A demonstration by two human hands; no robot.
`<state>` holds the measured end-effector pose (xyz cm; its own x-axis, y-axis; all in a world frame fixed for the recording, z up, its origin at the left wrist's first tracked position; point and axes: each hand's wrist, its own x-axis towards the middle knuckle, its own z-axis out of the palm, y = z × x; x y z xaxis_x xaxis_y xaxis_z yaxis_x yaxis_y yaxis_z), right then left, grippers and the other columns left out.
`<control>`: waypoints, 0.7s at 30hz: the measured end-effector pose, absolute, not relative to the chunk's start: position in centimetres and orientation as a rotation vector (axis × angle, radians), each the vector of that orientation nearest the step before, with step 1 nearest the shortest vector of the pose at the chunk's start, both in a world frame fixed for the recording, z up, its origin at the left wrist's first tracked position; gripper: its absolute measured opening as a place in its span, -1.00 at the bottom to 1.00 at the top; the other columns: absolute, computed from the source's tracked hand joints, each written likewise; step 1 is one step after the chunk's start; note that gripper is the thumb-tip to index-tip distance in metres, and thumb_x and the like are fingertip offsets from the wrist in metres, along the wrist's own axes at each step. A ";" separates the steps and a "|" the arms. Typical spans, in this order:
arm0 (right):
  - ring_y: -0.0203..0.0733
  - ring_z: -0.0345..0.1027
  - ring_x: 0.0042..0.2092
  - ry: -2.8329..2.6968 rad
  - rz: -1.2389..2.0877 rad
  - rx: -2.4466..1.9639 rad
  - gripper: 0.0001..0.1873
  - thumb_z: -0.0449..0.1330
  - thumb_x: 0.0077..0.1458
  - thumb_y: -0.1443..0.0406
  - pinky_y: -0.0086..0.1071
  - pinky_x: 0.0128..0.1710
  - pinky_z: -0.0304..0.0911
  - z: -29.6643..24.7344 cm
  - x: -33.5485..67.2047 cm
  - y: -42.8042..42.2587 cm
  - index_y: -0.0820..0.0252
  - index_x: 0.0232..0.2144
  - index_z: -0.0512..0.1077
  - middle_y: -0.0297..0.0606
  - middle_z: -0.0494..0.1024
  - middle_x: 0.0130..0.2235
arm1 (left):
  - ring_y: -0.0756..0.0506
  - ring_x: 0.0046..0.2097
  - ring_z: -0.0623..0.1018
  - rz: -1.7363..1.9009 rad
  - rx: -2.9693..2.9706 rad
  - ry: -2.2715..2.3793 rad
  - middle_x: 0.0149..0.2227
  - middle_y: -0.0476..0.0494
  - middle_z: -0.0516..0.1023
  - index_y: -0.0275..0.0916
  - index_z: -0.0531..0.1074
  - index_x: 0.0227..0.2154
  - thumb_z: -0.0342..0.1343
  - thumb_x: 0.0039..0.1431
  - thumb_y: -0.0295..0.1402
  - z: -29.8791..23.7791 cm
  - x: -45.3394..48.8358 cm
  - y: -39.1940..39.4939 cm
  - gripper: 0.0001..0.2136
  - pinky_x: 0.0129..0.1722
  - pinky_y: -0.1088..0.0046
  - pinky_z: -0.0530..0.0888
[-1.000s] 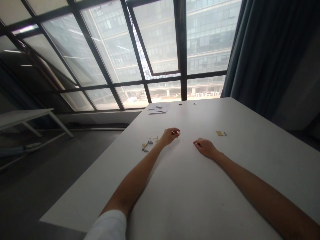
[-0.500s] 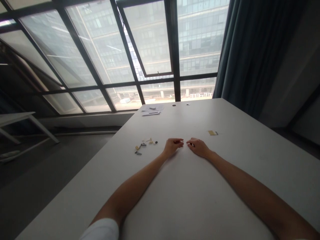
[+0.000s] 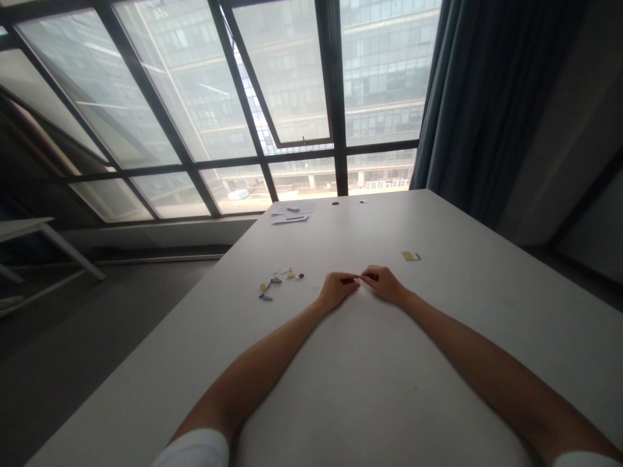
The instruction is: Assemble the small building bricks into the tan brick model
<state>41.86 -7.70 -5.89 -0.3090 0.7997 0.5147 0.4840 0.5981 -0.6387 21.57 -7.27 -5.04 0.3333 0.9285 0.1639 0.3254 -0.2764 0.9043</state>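
Anything between the left hand (image 3: 337,290) and right hand (image 3: 384,284) is too small to tell, and the top edge cuts off the dark curtain (image 3: 472,110).

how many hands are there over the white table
2: the left hand, nearer the small loose pieces, and the right hand, nearer the flat yellow piece. They touch or nearly touch; no others show.

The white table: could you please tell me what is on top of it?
Small pieces left of the left hand, a yellow piece beyond the right hand, papers and two small objects near the far edge. Anything beneath the hands, arms or papers is hidden.
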 end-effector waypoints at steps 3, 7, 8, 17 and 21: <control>-0.23 0.33 -0.38 -1.952 0.526 -1.033 -0.76 0.16 0.20 0.22 -0.39 -0.33 0.21 -6.0 41.8 -7.6 0.20 -0.40 0.55 -0.26 0.57 -0.41 | -0.08 -0.32 0.64 0.937 1.754 1.108 -0.36 -0.13 0.68 -0.27 0.65 -0.17 0.33 0.04 -0.38 -5.1 21.5 -7.3 -0.74 -0.24 0.45 0.56; -0.25 0.30 -0.40 -1.948 0.548 -1.025 -0.77 0.15 0.17 0.24 -0.41 -0.36 0.18 -5.9 41.7 -7.7 0.22 -0.42 0.54 -0.28 0.55 -0.43 | -0.07 -0.34 0.62 0.936 1.774 1.081 -0.37 -0.13 0.66 -0.28 0.64 -0.16 0.32 0.05 -0.36 -5.2 21.5 -7.3 -0.74 -0.27 0.46 0.53; -0.25 0.29 -0.41 -1.943 0.552 -1.022 -0.77 0.15 0.16 0.24 -0.41 -0.37 0.17 -5.9 41.7 -7.7 0.22 -0.43 0.54 -0.29 0.54 -0.45 | -0.06 -0.34 0.61 0.944 1.804 1.070 -0.36 -0.13 0.66 -0.28 0.64 -0.16 0.32 0.06 -0.36 -5.2 21.5 -7.3 -0.74 -0.27 0.46 0.52; -0.25 0.25 -0.43 -1.815 0.530 -1.064 -0.77 0.13 0.12 0.22 -0.40 -0.39 0.16 -6.2 42.0 -7.3 0.23 -0.45 0.50 -0.31 0.49 -0.48 | -0.05 -0.20 0.50 1.040 2.136 1.023 -0.12 -0.14 0.60 -0.14 0.53 0.06 0.40 -0.04 -0.45 -5.1 21.2 -7.1 -0.47 -0.31 0.49 0.46; -0.26 0.25 -0.43 -1.828 0.515 -1.064 -0.78 0.13 0.12 0.24 -0.40 -0.38 0.16 -6.4 42.0 -7.2 0.23 -0.46 0.50 -0.31 0.49 -0.48 | -0.05 -0.22 0.49 1.048 2.201 1.019 -0.17 -0.14 0.59 -0.15 0.59 -0.06 0.39 -0.01 -0.46 -5.1 21.3 -7.2 -0.61 -0.31 0.48 0.45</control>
